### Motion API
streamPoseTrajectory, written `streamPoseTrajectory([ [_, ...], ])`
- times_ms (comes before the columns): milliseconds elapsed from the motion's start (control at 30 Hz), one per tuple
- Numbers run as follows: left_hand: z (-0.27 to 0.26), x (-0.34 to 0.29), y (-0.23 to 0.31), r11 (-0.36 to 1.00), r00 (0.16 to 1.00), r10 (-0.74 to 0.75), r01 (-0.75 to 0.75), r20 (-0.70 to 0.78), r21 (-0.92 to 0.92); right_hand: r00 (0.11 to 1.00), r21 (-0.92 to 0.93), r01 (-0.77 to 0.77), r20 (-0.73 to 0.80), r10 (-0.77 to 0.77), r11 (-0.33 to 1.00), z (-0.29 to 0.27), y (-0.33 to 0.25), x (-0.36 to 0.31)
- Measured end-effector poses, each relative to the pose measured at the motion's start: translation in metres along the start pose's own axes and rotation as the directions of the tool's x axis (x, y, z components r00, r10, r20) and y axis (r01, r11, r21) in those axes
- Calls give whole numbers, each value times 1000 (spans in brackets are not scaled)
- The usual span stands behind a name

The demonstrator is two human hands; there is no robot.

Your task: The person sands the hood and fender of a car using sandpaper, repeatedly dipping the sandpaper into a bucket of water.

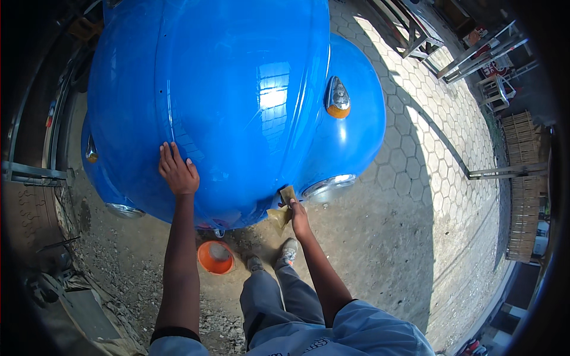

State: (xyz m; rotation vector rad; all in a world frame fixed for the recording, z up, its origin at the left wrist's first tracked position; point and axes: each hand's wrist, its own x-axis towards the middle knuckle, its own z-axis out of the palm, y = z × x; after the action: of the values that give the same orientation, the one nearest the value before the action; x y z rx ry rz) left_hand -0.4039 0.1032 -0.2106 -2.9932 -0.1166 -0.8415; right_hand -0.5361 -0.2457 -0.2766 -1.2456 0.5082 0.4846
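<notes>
The rounded, glossy blue front hood (225, 148) of a car fills the upper middle of the head view. My left hand (178, 171) rests flat on it, fingers stretched out and holding nothing. Beside the lower right edge of the hood, my right hand (300, 221) is closed on a folded tan sheet (279, 218). Part of that sheet sticks up toward the gap by the fender; whether it is paper or cloth I cannot tell. Close to this hand is a round chrome-rimmed headlight (328, 188) in the blue right fender (356, 124).
An orange bucket (208, 261) with something grey in it stands on the gritty ground by my shoes (288, 252). A chrome and amber turn signal (338, 98) tops the fender. Hexagonal paving (442, 154) lies to the right, with a wooden frame (415, 35) farther back.
</notes>
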Motion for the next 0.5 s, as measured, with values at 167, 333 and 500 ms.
streamPoseTrajectory([
  [167,-9,1,11,999,996,-16,12,-88,-53,984,118,54,161,-72,992,19,54,-32],
  [333,-39,-133,25,609,879,-453,429,151,-667,889,41,25,456,-41,999,54,106,-60],
  [500,-64,-369,0,-546,39,-129,832,991,-104,890,-484,113,437,129,868,109,187,-59],
])
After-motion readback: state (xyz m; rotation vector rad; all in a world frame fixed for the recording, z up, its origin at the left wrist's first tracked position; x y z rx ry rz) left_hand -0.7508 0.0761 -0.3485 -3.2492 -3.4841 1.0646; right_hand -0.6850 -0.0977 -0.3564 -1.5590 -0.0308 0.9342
